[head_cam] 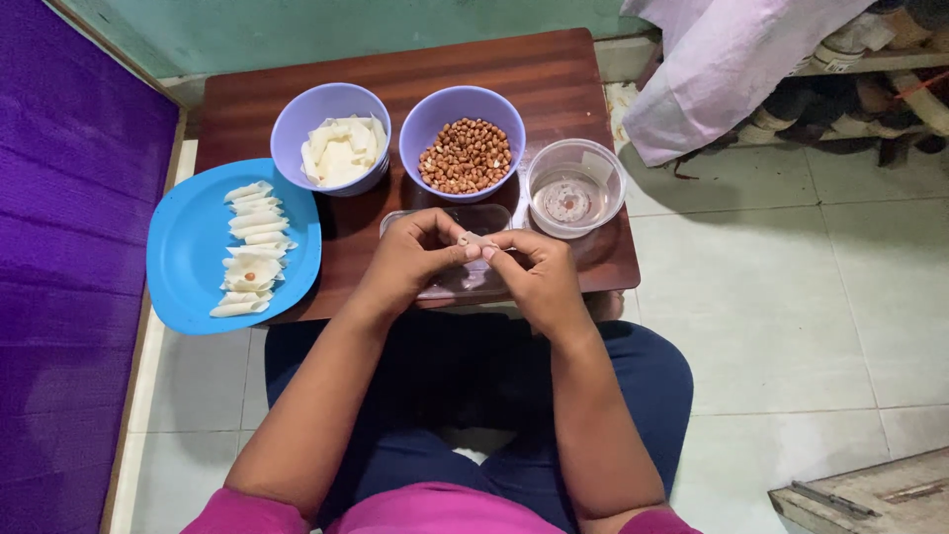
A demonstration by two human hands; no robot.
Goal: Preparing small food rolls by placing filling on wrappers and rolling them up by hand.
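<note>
The left hand [413, 252] and right hand [529, 269] meet over the near edge of the tabletop [554, 89], fingertips pinched together on a small pale wrapper [475, 238] held between them. Its long axis runs side to side, from one hand to the other. Just beyond the hands sits the bowl of peanuts [466, 155], about equally near to both; the blue plate [183, 247] of rolled pieces lies off beyond the left hand.
</note>
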